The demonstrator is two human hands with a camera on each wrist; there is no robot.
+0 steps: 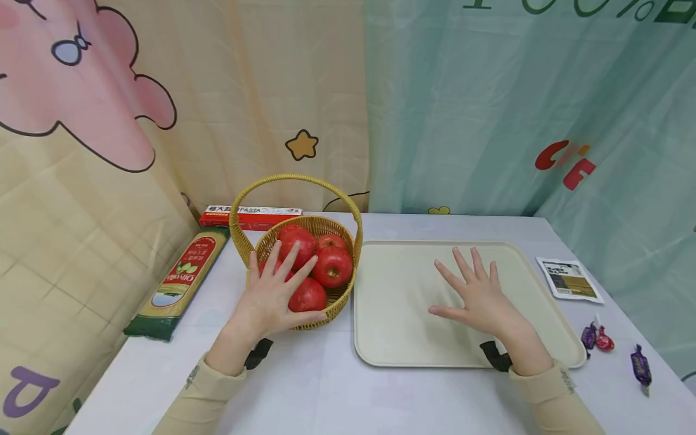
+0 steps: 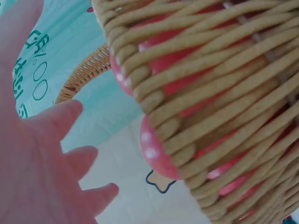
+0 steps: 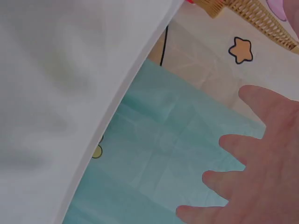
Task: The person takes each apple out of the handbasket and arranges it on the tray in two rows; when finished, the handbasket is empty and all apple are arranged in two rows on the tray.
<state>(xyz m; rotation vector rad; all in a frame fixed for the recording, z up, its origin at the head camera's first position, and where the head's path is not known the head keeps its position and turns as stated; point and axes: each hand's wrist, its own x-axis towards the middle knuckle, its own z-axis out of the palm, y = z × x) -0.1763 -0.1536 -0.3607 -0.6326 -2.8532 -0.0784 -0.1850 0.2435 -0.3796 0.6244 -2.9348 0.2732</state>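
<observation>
The left hand [image 1: 269, 302] is hovering over the six-o'clock edge of a round, golden-tan woven basket [image 1: 341, 302], its fingers spreading well apart and gripping nothing. Glossy red apples [image 1: 333, 266] are lying inside that basket, below its tall arched handle [image 1: 293, 177]; the left wrist view is showing a gap between the fingers and the weave. At the basket's three o'clock, a cream, round-cornered rectangular tray [image 1: 402, 302] is lying flat on the white tablecloth [image 1: 326, 386]. The right hand [image 1: 481, 296] is hovering above it, fingers likewise fanning apart, holding nothing; the right wrist view is showing it clear of the tray.

Judging the handling, any grip on an apple should be coming from above, with fingertips and thumb curving round its sides; these apples are looking smooth and firm, so a careless pinch could be slipping. The apple at the basket's three o'clock is sitting most exposed, while the left hand is partly covering others. The hand should be passing beneath the handle without knocking it, with the other hand steadying the rim. Anything round reaching the tray should be lowering gently, since its low edge could be letting a rolling apple escape.
</observation>
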